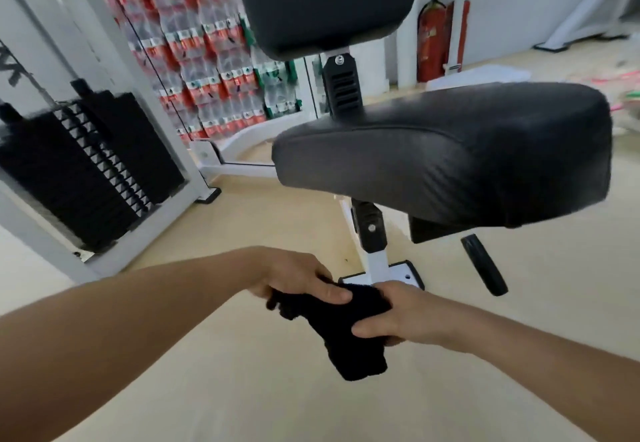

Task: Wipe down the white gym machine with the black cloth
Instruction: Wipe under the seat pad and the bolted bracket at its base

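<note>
**Both hands on the black cloth, in front of the seat post**

Head view. Two bare forearms reach in from the lower corners and meet over the pale floor [214,393]. Our left hand [294,277] grips the upper end of the black cloth [341,334], with the thumb laid flat across the top and the fingers curled beneath. Our right hand [398,317] pinches the cloth's right edge under the thumb; its other fingers are tucked out of sight under the fabric, so we cannot tell how they lie. The cloth is bunched between the hands, and a loose tail hangs below them.

We judge the cloth to be light, soft and limp. It gives no shape of its own, so it is best folded into a pad and held flat under the palm, with the tail gathered in.

Just beyond it stands the white gym machine [375,261], seen here as a seat post on a footplate. Whether the cloth touches that plate we cannot tell. Above the post are the black seat [450,154] and the back pad [322,2]. To the left is the weight stack [86,164] in its white frame.

We judge the painted tube to be stiff and smooth, so it should wipe easily.
</note>
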`<state>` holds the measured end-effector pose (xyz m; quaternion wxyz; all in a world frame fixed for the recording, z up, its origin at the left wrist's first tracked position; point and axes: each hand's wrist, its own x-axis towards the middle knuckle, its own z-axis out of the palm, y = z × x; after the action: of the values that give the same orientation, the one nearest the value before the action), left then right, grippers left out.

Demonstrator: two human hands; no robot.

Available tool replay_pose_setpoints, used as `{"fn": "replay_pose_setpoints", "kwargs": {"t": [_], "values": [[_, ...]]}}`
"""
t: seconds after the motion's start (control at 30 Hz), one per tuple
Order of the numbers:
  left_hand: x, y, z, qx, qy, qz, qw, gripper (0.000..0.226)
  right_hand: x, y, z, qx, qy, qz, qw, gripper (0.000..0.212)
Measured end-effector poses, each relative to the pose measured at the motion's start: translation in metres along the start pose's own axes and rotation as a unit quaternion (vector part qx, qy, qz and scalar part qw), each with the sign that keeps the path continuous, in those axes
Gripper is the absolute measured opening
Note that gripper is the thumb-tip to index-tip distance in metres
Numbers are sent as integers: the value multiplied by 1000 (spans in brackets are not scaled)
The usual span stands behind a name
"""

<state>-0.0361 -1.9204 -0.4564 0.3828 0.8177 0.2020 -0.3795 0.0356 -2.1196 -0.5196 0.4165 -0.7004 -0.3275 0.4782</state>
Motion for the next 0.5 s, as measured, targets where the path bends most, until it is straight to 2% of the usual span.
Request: {"fn": "replay_pose_setpoints", "kwargs": {"t": [0.13, 0.2, 0.27, 0.33, 0.43, 0.47, 0.5], "values": [[-13, -34, -48, 63, -31, 14, 997, 27, 14, -32, 20, -56, 70, 14, 996, 40], [-15, -55, -74, 85, 36, 40, 995, 14, 21, -47, 38, -137, 118, 19, 983, 52], [-16, -76, -100, 63, 130, 85, 986, 13, 28, -62, 56, -240, 167, -12, 956, 65], [-16, -93, -120, -24, 176, 123, 976, 18, 39, -83, 72, -379, 194, -49, 904, 66], [-7, -107, -137, -185, 187, 152, 953, 21, 68, -124, 90, -574, 219, -56, 787, 64], [-1, -109, -140, -214, 198, 162, 943, 21, 80, -133, 91, -608, 219, -36, 762, 58], [5, -112, -142, -224, 210, 171, 936, 19, 94, -137, 91, -619, 220, -11, 754, 49]]}}
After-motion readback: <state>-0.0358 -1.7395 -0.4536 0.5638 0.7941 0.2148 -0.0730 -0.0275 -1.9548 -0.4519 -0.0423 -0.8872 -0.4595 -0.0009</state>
